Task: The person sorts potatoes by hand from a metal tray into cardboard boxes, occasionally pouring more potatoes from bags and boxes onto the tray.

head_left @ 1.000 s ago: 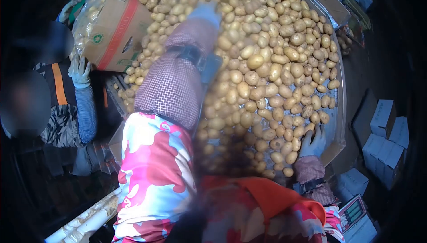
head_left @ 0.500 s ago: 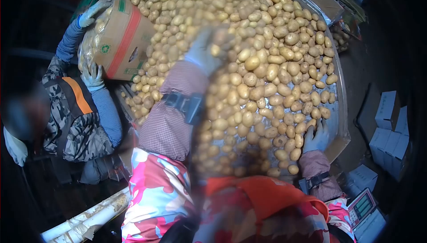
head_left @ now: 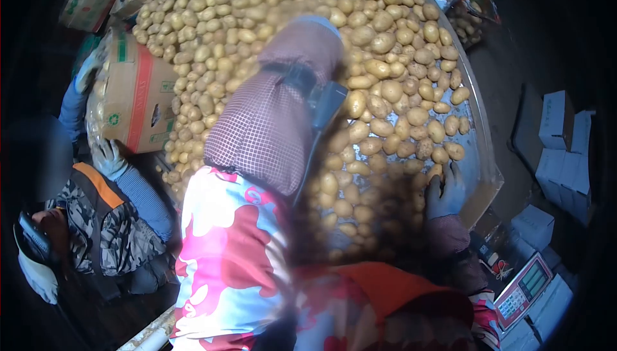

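While the left hand (head_left: pixel 316 23) stretched over the potato heap (head_left: pixel 257 4), fingers hidden so grip unclear, the right hand (head_left: pixel 445 190) lay flat, fingers released, on potatoes at the heap's near right edge.

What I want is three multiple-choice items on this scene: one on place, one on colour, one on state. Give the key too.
1. Where is the right hand?
A. On the potatoes by the tray edge
B. In a pocket
C. On the floor

2. What colour is the stripe on the cardboard box?
A. Blue
B. Red
C. Black

3. How is the box?
A. Flattened and folded
B. Taped shut and stacked
C. Held against the potatoes by a co-worker's gloved hands

Key: 1 A, its fingers lie on potatoes at the right edge. 2 B, a red band runs down its side. 3 C, gloved hands hold it at the heap's left side.
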Motion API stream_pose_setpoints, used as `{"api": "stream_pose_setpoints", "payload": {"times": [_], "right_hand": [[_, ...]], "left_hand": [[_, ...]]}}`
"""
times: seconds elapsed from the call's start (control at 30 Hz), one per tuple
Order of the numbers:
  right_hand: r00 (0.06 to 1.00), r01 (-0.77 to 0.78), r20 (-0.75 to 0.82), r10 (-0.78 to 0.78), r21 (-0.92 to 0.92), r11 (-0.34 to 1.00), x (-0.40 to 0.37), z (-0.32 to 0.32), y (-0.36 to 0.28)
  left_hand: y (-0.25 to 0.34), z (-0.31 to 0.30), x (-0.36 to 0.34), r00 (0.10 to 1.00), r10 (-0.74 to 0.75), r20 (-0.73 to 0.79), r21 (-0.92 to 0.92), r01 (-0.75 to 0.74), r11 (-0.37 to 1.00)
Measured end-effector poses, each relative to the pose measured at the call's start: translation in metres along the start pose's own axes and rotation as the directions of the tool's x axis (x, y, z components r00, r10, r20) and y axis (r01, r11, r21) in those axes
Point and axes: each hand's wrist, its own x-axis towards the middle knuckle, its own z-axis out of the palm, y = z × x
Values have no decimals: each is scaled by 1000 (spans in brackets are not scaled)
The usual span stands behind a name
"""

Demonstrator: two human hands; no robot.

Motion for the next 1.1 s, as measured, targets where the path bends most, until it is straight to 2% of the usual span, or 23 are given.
{"api": "stream_pose_setpoints", "payload": {"times": [0.03, 0.13, 0.17, 0.27, 0.3, 0.37, 0.47, 0.53, 0.57, 0.6, 0.63, 0.67, 0.7, 0.73, 0.77, 0.8, 0.87, 0.9, 0.97, 1.0, 1.07, 1.1], "right_hand": [[1000, -14, 12, 14, 22, 1000, 1, -1, 1], [992, 118, -41, -119, -46, 992, -4, 3, 15], [997, 66, -32, -66, -5, 998, -4, -1, 5], [943, 265, -168, -287, -140, 954, -5, -10, -8], [971, 69, -233, -49, 76, 995, -8, 10, -2], [962, 150, -228, -148, -6, 989, -11, 13, 7], [979, 117, -179, -99, 90, 989, -19, 29, 25], [984, 97, -159, -82, 86, 992, -17, 35, 35], [980, 111, -166, -106, 21, 994, -12, 34, 35], [977, 122, -171, -127, -44, 992, -8, 33, 34], [978, 112, -173, -118, -45, 993, -9, 34, 33], [978, 102, -177, -109, -49, 994, -10, 36, 34], [978, 95, -183, -103, -52, 994, -10, 38, 36], [989, 37, -139, -44, -56, 998, -9, 29, 26], [996, -16, -94, 10, -64, 998, -7, 16, 9], [997, -66, -46, 63, -76, 995, -6, 7, -2], [993, -25, -119, 7, -146, 989, -10, 25, 10], [988, -1, -152, -27, -179, 984, -12, 31, 15], [994, -9, -105, -5, -139, 990, -11, 21, 9], [997, -12, -80, 2, -117, 993, -10, 18, 5], [984, -2, -176, -41, -238, 971, -10, 21, 7], [975, 38, -198, -100, -291, 956, -4, 32, 23]], "left_hand": [[0, 0, 0, 1000, 2, 2, 2, -2, 1000], [1, 0, -1, 1000, 22, 9, 6, -22, 1000], [1, 0, -3, 1000, 30, 10, 5, -30, 1000], [1, 0, -5, 999, 49, 14, 0, -49, 999], [1, 0, -6, 998, 54, 10, -8, -54, 999], [2, -2, -8, 998, 68, -5, -27, -68, 997], [3, -2, -20, 995, 85, -41, -96, -89, 991], [5, -6, -34, 990, 92, -105, -239, -115, 964], [4, -6, -44, 987, 78, -138, -373, -125, 920], [5, -6, -58, 987, 66, -148, -529, -135, 837], [6, -3, -79, 992, 46, -113, -716, -114, 689], [5, 3, -109, 999, 23, -34, -889, -41, 457], [8, 11, -141, 998, 33, 49, -980, 41, 195], [11, 20, -174, 990, 43, 132, -985, 136, -109], [14, 29, -206, 976, 53, 213, -902, 217, -374], [23, 30, -242, 969, -4, 245, -850, 213, -482], [17, 83, -288, 975, 95, 203, -587, 199, -785], [16, 103, -312, 970, 169, 177, -453, 232, -861], [16, 132, -352, 952, 298, 67, -171, 305, -937], [15, 136, -368, 954, 282, 96, -145, 294, -945], [11, 143, -399, 960, 230, 161, -89, 246, -965], [8, 151, -414, 969, 174, 178, -135, 199, -971]]}}
